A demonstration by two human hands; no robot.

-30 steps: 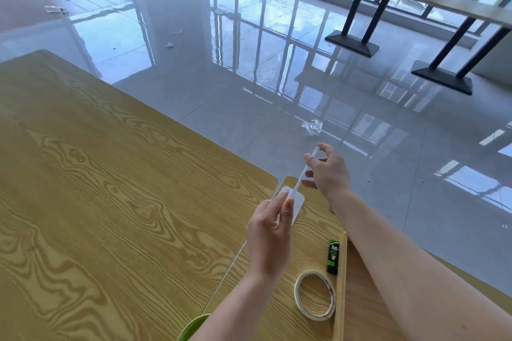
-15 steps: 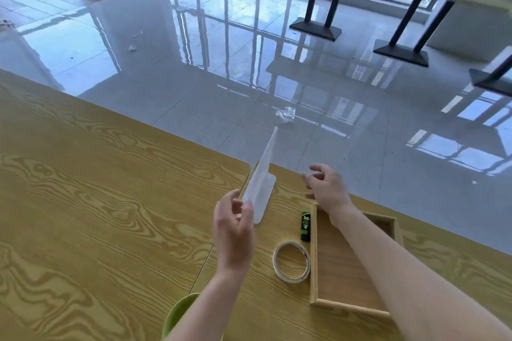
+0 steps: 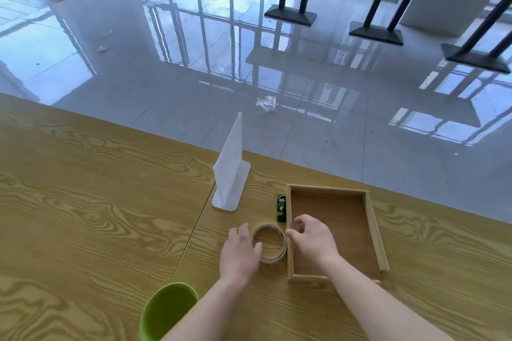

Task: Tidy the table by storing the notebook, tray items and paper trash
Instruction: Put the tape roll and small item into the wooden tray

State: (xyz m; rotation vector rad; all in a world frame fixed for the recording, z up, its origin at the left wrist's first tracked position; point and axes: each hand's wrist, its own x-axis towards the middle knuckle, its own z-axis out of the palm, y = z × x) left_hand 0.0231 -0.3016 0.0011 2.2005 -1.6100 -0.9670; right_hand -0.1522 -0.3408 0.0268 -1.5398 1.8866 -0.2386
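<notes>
A roll of tape (image 3: pixel 269 243) lies flat on the wooden table (image 3: pixel 83 216), just left of an empty wooden tray (image 3: pixel 371 227). My left hand (image 3: pixel 240 253) is on the roll's left side, thumb inside the ring and fingers outside it. My right hand (image 3: pixel 313 239) hovers over the tray's left wall, its curled fingertips at the roll's right edge. A green and black glue stick (image 3: pixel 281 207) lies against the tray's left wall, beyond the roll. A white bookend (image 3: pixel 231 174) stands upright on the table farther back.
A green bin (image 3: pixel 166 310) stands at the near edge, beside my left forearm. The table's far edge runs just behind the bookend and tray. Scraps of litter (image 3: pixel 266 103) lie on the glossy floor, and dark table legs (image 3: pixel 376 32) stand beyond.
My left hand has let go of the white bookend, which now stands alone. Both hands have dropped down to the tape roll. The view has shifted right, showing the whole tray.
</notes>
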